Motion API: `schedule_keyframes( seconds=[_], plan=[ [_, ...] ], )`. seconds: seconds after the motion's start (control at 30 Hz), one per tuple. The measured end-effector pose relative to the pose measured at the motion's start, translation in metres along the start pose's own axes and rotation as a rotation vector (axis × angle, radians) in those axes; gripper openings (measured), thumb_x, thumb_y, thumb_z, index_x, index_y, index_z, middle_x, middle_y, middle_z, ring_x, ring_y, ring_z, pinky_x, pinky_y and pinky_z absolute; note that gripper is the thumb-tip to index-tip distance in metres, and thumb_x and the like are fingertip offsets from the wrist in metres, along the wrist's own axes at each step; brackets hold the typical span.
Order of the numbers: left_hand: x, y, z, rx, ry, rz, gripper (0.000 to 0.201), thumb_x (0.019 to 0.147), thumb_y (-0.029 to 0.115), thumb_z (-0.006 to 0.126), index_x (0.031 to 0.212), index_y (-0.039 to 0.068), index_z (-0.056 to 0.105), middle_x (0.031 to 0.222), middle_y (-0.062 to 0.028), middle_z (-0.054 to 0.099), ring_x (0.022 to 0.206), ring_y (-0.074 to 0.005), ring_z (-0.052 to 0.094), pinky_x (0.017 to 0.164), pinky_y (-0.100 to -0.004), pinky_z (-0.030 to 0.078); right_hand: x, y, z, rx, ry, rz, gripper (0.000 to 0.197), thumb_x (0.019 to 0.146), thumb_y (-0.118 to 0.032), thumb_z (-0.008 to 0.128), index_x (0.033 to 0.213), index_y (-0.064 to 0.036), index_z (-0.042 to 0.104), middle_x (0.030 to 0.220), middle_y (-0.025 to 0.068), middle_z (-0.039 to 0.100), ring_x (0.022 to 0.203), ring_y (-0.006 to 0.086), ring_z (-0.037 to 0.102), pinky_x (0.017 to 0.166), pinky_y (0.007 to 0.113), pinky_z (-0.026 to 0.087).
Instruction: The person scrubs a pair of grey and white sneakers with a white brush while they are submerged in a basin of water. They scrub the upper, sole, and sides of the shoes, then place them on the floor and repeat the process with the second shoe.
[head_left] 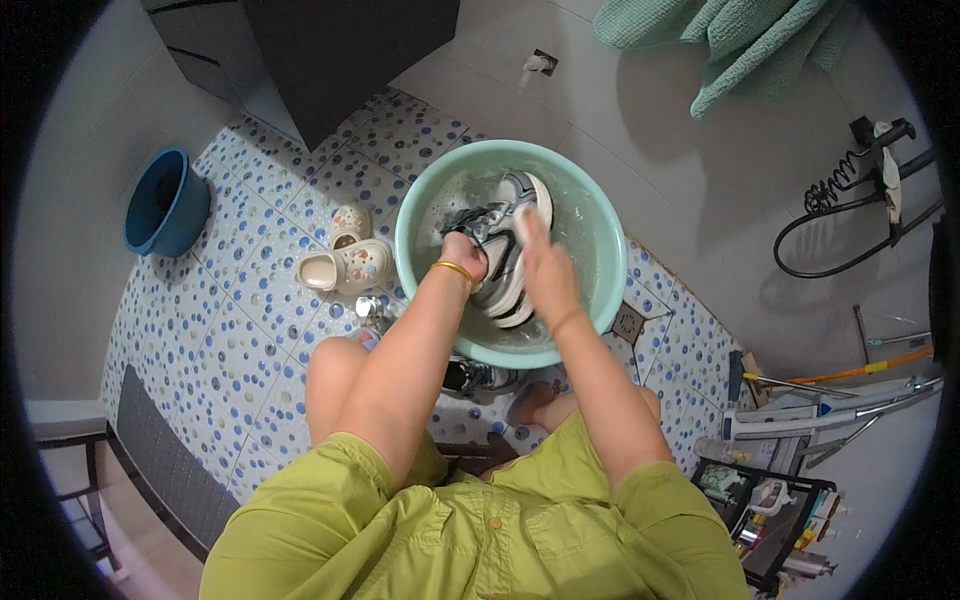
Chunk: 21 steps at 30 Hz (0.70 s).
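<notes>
A grey, white and black sneaker (500, 250) lies tilted in a pale green basin (408, 225) that holds soapy water. My left hand (468, 257), with a gold bangle at the wrist, grips the sneaker near its opening and dark laces. Against the light sole on the other side is my right hand (545, 268), smeared by motion. Its fingers look closed around a small pale thing (522, 222) whose kind I cannot make out. Another dark sneaker (485, 377) shows partly on the floor, between the basin's near rim and my legs.
Cream clogs (350, 268) sit left of the basin, with a shiny metal object (370, 310) nearby. A blue bucket (170, 215) stands farther left. Right of the basin is a floor drain (628, 323). A black rack (765, 515) of bottles stands at lower right; a dark cabinet (335, 60) juts in above.
</notes>
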<state>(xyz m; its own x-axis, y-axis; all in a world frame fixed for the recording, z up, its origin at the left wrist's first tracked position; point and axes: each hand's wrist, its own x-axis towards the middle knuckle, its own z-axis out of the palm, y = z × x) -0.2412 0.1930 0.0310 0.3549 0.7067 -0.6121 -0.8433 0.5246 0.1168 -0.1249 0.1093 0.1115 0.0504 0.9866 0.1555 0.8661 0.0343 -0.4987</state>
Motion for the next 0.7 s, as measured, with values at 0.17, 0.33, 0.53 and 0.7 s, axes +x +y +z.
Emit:
schedule_keyframes(
  seconds=[0.17, 0.33, 0.53, 0.7],
  plan=[
    [0.021, 0.004, -0.015, -0.051, 0.088, 0.081, 0.036, 0.084, 0.01, 0.024, 0.096, 0.002, 0.057, 0.094, -0.0133, 0.061, 0.082, -0.0254, 0.059, 0.081, -0.0363, 0.048, -0.009, -0.011, 0.004, 0.077, -0.175, 0.007, 0.053, 0.082, -0.013, 0.047, 0.132, -0.0205, 0.032, 0.08, 0.0288, 0.056, 0.076, 0.044, 0.055, 0.066, 0.049, 0.043],
    [0.01, 0.004, -0.007, 0.082, -0.084, -0.009, 0.039, 0.087, 0.011, 0.022, 0.108, -0.003, 0.052, 0.106, -0.019, 0.055, 0.096, -0.0306, 0.054, 0.09, -0.0426, 0.042, -0.037, -0.021, -0.005, 0.221, -0.14, -0.174, 0.054, 0.08, -0.011, 0.049, 0.131, -0.0143, 0.033, 0.076, 0.027, 0.057, 0.07, 0.0436, 0.055, 0.065, 0.048, 0.044],
    [-0.012, -0.007, 0.011, 0.025, -0.213, -0.018, 0.039, 0.089, 0.013, 0.022, 0.11, -0.007, 0.049, 0.11, -0.0199, 0.054, 0.101, -0.0312, 0.053, 0.096, -0.0411, 0.038, -0.021, -0.007, 0.005, 0.222, -0.015, 0.016, 0.05, 0.083, -0.012, 0.046, 0.132, -0.014, 0.033, 0.08, 0.0283, 0.057, 0.074, 0.0432, 0.056, 0.065, 0.043, 0.045],
    [0.009, -0.002, -0.005, 0.111, -0.262, 0.022, 0.036, 0.085, 0.009, 0.026, 0.102, -0.001, 0.056, 0.104, -0.017, 0.058, 0.096, -0.029, 0.055, 0.092, -0.0371, 0.041, -0.037, -0.018, -0.016, 0.272, -0.189, 0.041, 0.048, 0.084, -0.014, 0.047, 0.131, -0.0135, 0.036, 0.092, 0.0275, 0.057, 0.088, 0.043, 0.054, 0.075, 0.041, 0.045]
  ],
)
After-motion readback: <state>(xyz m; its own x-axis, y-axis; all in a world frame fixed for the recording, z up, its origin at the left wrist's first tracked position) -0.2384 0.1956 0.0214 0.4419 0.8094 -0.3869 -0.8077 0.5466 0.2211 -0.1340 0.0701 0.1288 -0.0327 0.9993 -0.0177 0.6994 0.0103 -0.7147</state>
